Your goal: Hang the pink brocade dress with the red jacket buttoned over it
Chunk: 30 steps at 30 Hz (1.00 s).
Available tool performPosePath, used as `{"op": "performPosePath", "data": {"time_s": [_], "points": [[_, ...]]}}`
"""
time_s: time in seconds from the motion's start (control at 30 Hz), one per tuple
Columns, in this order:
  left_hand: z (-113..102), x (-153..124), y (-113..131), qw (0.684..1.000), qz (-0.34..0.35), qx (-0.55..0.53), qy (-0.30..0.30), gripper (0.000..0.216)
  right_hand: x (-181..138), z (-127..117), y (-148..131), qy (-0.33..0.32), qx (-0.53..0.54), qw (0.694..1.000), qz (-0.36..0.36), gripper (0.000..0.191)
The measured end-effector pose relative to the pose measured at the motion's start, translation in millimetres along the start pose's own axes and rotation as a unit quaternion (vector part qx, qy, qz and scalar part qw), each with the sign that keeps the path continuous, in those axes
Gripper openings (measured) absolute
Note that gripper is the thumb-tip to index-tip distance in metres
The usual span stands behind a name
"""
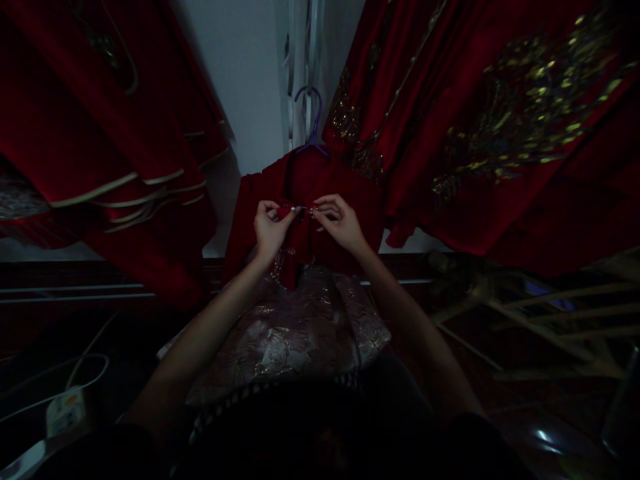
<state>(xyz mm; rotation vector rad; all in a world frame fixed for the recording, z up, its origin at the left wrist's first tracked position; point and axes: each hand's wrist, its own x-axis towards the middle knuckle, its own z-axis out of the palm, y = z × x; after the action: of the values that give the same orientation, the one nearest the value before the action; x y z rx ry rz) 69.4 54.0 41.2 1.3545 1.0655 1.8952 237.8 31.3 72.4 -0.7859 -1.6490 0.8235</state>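
Note:
A red jacket (363, 213) hangs in front of me on a purple hanger (317, 120). My left hand (271, 230) is closed in a pinch on the jacket's front, red cloth showing by its thumb and forefinger. Level with it, my right hand (341, 223) also pinches, thumb against forefinger, at the other side of the front opening. Small pale, bead-like spots show at both sets of fingertips, and a thin bluish glint lies between them. What the right fingers hold is too small and dark to name. Beaded trim (277, 263) dangles below the left hand.
Shiny pale patterned fabric (295, 327) lies across my lap beneath the jacket. Red garments with light piping (165, 180) hang left; a red garment with gold sequins (540, 100) hangs right. A wooden rack (550, 313) stands lower right, a power strip with cables (67, 410) lower left.

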Motion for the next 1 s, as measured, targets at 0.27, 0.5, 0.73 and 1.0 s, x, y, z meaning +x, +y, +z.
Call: {"op": "performPosePath", "data": {"time_s": [0.27,0.5,0.73,1.0], "points": [[-4,-3,11,0.979,0.078,0.126,-0.141,0.010,0,3,-2,-0.013,0.002,1.000,-0.002,0.030],[-11,-3,25,0.943,0.143,0.229,-0.193,0.018,-2,0,-7,-0.004,-0.073,0.997,-0.031,0.028],[-11,-1,37,0.938,0.144,0.226,-0.221,0.015,6,0,-6,-0.002,-0.081,0.996,-0.037,0.029],[-11,11,43,0.924,0.148,0.236,-0.261,0.013,2,1,-14,-0.005,-0.074,0.997,-0.039,0.027]]}}
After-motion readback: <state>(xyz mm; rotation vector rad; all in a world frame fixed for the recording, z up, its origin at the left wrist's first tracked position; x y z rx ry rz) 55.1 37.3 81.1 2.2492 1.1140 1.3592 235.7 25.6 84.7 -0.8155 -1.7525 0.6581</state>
